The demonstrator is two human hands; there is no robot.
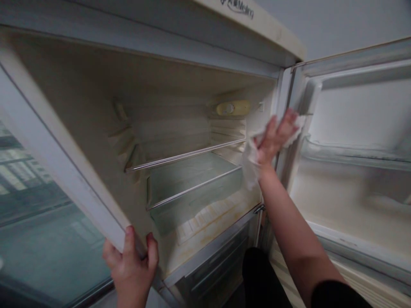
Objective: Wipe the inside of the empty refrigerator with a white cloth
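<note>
On the lower left, my left hand (133, 267) is closed around the front side edge (61, 164) of a refrigerator whose door stands wide. My right hand (272, 143) is raised by the right front edge of the compartment, blurred by motion. Its fingers are partly spread over a thin white cloth (251, 164), which shows on both sides of the hand. Whether the cloth touches the wall there I cannot tell. Yellowish stains mark the compartment floor (205, 231).
Two glass shelves, an upper one (186, 155) and a lower one (195, 186), cross the compartment. A yellowish lamp housing (233, 108) is on the right wall. The refrigerator door (359, 102), with door racks (356, 154), stands at right. A window (35, 231) is at left.
</note>
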